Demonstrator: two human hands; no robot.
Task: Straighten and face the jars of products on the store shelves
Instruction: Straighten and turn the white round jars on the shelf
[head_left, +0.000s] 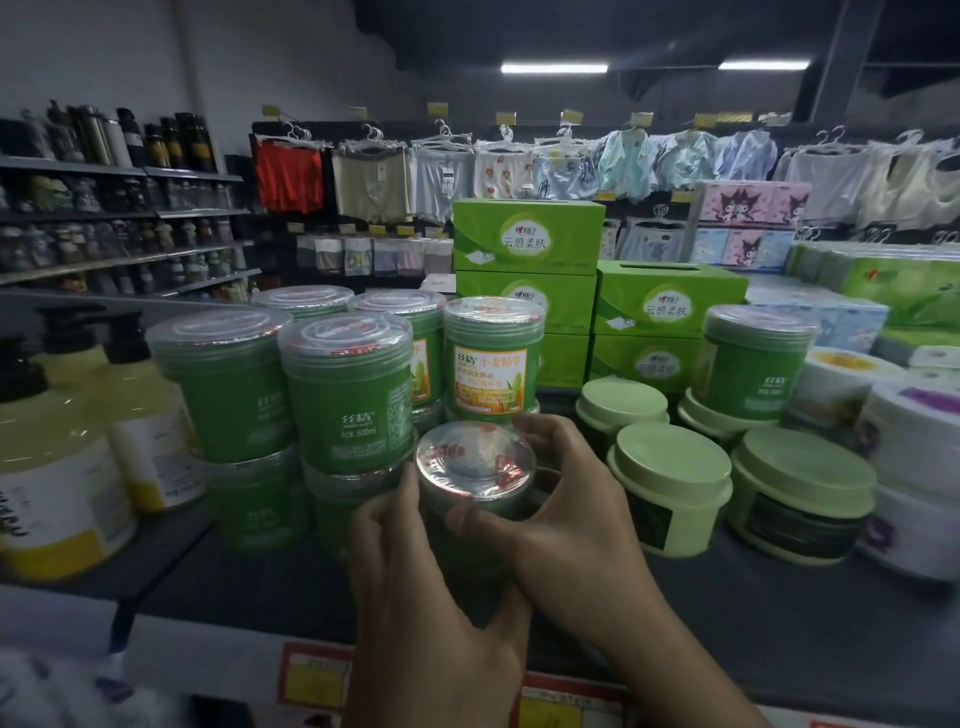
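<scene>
Right now both your hands grip one green jar with a clear plastic lid, at the front of the dark shelf. Your left hand curls round its left side. Your right hand wraps its right side, with the thumb lying across the front wall. Its label is turned away or covered, so you cannot read it.

Behind and left of that jar, five matching jars form an upper tier. One of them, the orange-labelled jar straight behind it, faces you; the two nearest on the left show small white print instead. At least two lower jars show beneath that tier.

Right of the held jar stand four pale green tubs, and a sixth green jar sits on top of the rear one. Further behind, five green tissue boxes are stacked. Far left of the held jar, three yellow pump bottles stand together.
</scene>
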